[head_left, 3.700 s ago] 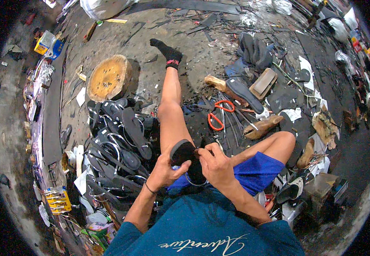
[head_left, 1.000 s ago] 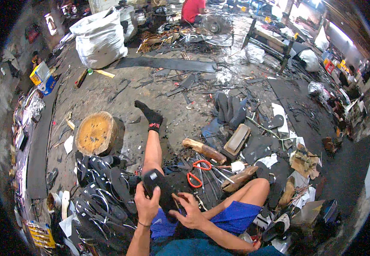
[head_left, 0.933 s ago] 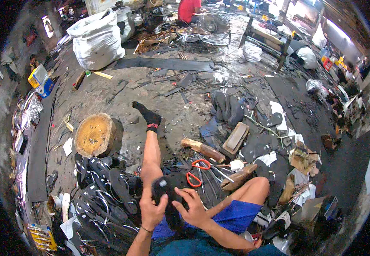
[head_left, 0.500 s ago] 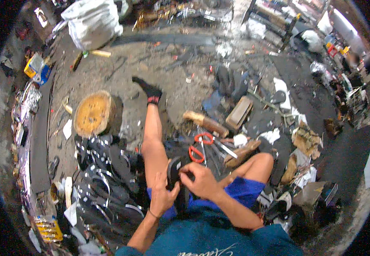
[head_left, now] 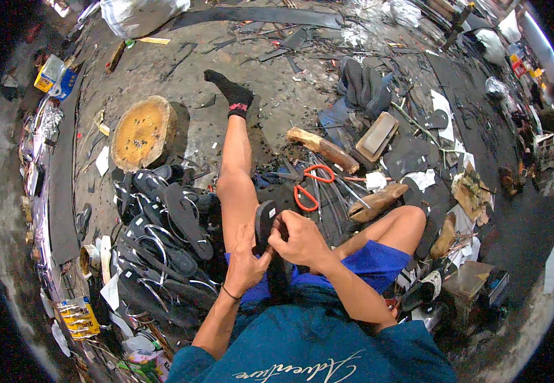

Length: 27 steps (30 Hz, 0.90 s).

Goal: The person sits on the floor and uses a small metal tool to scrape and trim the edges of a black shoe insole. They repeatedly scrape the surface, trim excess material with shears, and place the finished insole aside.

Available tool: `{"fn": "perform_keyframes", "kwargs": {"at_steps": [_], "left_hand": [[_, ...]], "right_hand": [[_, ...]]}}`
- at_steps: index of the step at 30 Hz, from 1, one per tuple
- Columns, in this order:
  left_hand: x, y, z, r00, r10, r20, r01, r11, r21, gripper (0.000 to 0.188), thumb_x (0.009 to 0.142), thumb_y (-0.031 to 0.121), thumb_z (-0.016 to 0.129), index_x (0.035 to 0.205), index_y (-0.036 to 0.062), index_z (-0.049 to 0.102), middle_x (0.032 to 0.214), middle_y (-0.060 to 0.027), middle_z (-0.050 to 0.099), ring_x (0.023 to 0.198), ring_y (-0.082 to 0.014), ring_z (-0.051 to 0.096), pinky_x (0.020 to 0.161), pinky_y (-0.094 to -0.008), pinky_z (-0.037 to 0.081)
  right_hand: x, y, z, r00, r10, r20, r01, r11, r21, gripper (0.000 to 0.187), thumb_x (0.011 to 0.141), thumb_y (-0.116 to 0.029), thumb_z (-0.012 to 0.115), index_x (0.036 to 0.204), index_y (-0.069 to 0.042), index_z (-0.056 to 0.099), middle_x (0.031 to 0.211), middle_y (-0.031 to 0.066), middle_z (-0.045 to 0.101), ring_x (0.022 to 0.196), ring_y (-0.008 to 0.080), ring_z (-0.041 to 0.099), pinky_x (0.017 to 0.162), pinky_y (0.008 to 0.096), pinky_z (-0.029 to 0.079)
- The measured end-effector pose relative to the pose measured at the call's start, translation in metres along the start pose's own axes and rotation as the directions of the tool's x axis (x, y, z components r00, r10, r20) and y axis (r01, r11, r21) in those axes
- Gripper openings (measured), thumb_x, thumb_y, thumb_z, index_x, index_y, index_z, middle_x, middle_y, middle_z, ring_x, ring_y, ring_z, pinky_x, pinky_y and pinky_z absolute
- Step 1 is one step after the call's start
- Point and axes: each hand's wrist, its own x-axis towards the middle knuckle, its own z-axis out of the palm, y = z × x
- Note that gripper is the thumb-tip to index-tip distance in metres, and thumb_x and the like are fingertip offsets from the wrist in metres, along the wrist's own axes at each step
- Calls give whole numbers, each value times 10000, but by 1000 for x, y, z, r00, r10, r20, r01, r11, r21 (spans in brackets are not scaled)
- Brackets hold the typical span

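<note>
A black flip-flop (head_left: 266,219) with a small white label stands toe-up in front of my lap. My left hand (head_left: 247,260) is closed around its left side, with the thumb across the lower part. At its right edge my right hand (head_left: 300,239) pinches with bent fingers; what lies between the fingertips is partly hidden. Just beyond my hands, red-handled scissors (head_left: 315,186) lie among thin metal rods. A heap of black flip-flops (head_left: 162,236) with shiny straps is piled at my left.
A round wooden block (head_left: 142,133) stands at the left beyond the heap. Ahead on the right lie a wooden stick (head_left: 323,150), a rectangular stone-like block (head_left: 377,136), a pale wooden piece (head_left: 379,202) and dark soles (head_left: 363,87). Scraps litter the floor.
The view has shifted, so my hands and the floor items appear higher in the picture. Both hands stay on the flip-flop, with little change in their grip.
</note>
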Motion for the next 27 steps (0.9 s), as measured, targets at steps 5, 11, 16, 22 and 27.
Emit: {"fn": "perform_keyframes", "kwargs": {"at_steps": [5,11,16,22,27], "left_hand": [[4,-32,-7,937,-290,-197,180,880,-440,719,832,34,742,1448,-34,377,1350,-173,545,1192,-254,568,997,-367,480],[-18,-77,-15,915,-293,-276,355,910,213,766,787,318,829,1384,-7,477,1327,-197,525,1201,-352,499,1027,-419,413],[-20,-76,-14,904,-192,-381,291,931,221,706,801,271,806,1369,-8,494,1332,-198,510,1252,-368,455,1055,-437,383],[8,-36,-1,945,-116,-305,95,992,-81,457,874,126,723,1292,2,587,1176,-140,649,1021,-263,626,864,-342,523],[58,-2,22,932,-355,76,302,642,-704,471,989,173,625,1394,-31,498,1160,-99,679,921,-122,633,697,-243,530]], "right_hand": [[32,68,21,991,124,59,-134,960,247,138,900,-117,599,913,20,610,776,94,655,745,188,691,668,375,543],[75,218,21,856,386,-345,-510,745,-430,432,877,-294,689,1142,18,552,966,231,694,938,432,667,842,527,522],[82,238,15,857,472,-207,-507,696,-508,357,811,-207,729,1067,29,649,962,193,716,890,369,702,801,502,560],[44,167,-32,764,515,389,-618,410,671,134,894,-102,677,975,4,686,870,79,701,752,171,699,621,295,545],[-24,65,-32,860,228,458,-510,437,741,153,946,-111,655,1048,-7,605,872,69,673,774,167,706,702,354,617]]}}
